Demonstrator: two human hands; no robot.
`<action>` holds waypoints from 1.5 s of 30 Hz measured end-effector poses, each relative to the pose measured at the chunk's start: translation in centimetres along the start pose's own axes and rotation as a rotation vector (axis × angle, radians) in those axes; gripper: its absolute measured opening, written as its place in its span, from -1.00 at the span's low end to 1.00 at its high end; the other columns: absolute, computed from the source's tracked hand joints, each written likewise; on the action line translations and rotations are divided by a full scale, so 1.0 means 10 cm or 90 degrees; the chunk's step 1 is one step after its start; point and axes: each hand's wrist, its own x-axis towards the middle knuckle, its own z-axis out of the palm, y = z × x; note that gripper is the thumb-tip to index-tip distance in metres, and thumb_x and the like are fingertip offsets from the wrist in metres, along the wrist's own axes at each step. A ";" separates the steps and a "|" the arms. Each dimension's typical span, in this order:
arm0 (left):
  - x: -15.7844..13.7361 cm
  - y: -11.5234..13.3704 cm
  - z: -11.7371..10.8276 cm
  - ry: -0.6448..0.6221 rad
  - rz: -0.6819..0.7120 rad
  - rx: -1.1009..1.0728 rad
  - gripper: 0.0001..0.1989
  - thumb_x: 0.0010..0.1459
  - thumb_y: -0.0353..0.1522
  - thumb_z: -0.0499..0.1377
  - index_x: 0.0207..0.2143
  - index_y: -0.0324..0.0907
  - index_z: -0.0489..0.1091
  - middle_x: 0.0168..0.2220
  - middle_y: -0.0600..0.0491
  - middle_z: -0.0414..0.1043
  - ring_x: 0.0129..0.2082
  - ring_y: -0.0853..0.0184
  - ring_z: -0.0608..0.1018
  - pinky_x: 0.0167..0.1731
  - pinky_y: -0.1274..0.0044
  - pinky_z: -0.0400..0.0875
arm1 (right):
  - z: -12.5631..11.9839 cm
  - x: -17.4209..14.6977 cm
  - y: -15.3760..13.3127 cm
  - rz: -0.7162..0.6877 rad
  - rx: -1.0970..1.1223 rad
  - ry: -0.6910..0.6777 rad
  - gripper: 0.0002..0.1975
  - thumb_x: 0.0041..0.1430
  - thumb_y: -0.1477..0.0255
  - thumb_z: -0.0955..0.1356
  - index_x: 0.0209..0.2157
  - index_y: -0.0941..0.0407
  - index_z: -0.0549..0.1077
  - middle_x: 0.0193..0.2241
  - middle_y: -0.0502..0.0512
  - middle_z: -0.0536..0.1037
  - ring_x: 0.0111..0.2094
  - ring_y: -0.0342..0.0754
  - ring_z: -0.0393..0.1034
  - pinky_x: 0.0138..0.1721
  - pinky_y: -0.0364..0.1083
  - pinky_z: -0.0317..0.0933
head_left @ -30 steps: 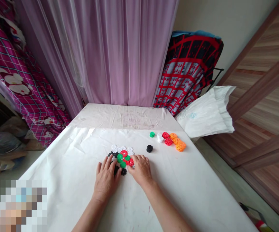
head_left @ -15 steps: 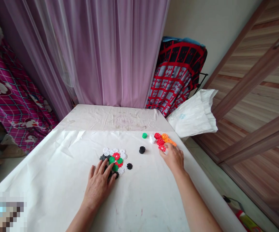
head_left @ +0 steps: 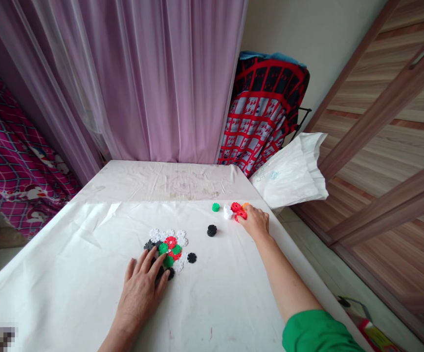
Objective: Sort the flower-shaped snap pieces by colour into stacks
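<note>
My left hand (head_left: 142, 286) lies with fingers spread at the near left edge of a flat cluster of notched plastic discs. White discs (head_left: 167, 234) line its far side, with red (head_left: 170, 242), green (head_left: 168, 261) and black ones (head_left: 148, 245) nearer; my fingers cover some. A single black disc (head_left: 191, 257) lies at the cluster's right. My right hand (head_left: 256, 223) reaches to the table's right side, its fingers curled round red discs (head_left: 240, 214) at the near end of a pile. Orange discs (head_left: 246, 206) are mostly hidden behind it.
Between the hands stands a small black stack (head_left: 212, 230). Farther back are a green stack (head_left: 215, 207) and a white stack (head_left: 228, 211). A white bag (head_left: 292, 171) hangs at the table's right edge. Purple curtains (head_left: 160, 83) hang behind the white-covered table (head_left: 87, 274).
My right hand has moved slightly farther away onto the red discs and now hides most of the orange ones. My left hand stays at the cluster. The view has shifted a little.
</note>
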 end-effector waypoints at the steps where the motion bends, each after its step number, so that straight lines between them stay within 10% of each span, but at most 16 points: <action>1: 0.00 0.00 0.00 0.001 0.001 -0.001 -0.54 0.29 -0.13 -0.03 0.13 -0.01 0.42 0.26 -0.04 0.32 0.29 0.07 0.28 0.25 0.08 0.09 | -0.01 0.00 0.01 0.002 -0.001 -0.002 -0.64 0.22 0.28 0.33 0.00 0.13 0.43 -0.13 0.27 0.57 -0.04 0.11 0.39 -0.10 0.01 0.05; 8: 0.00 0.02 -0.02 -0.005 -0.004 -0.017 -0.55 0.29 -0.14 -0.02 0.13 -0.02 0.42 0.26 -0.06 0.32 0.28 0.04 0.30 0.24 0.05 0.10 | -0.11 -0.40 -0.10 -0.095 0.098 0.061 -0.79 0.27 0.40 0.26 -0.23 0.08 0.53 -0.19 0.17 0.59 -0.11 0.05 0.42 -0.13 -0.05 0.15; 17: -0.02 0.07 -0.04 0.043 -0.027 -0.030 -0.63 0.30 -0.22 0.00 0.03 -0.07 0.47 0.24 -0.11 0.33 0.27 0.07 0.32 0.25 0.09 0.15 | 0.04 -1.60 -1.19 -0.344 0.263 -0.048 -0.79 0.23 0.47 0.28 -0.27 -0.01 0.57 -0.31 0.04 0.58 -0.23 -0.05 0.44 -0.20 -0.13 0.23; 45: -0.02 0.10 -0.07 0.041 -0.020 -0.045 -0.65 0.29 -0.28 0.01 0.01 -0.13 0.46 0.23 -0.13 0.34 0.23 0.03 0.37 0.21 0.04 0.19 | -0.13 -1.43 -1.95 -0.209 0.097 -0.132 -0.74 0.17 0.32 0.38 -0.13 0.14 0.47 -0.17 0.26 0.59 -0.09 0.09 0.49 -0.17 -0.05 0.28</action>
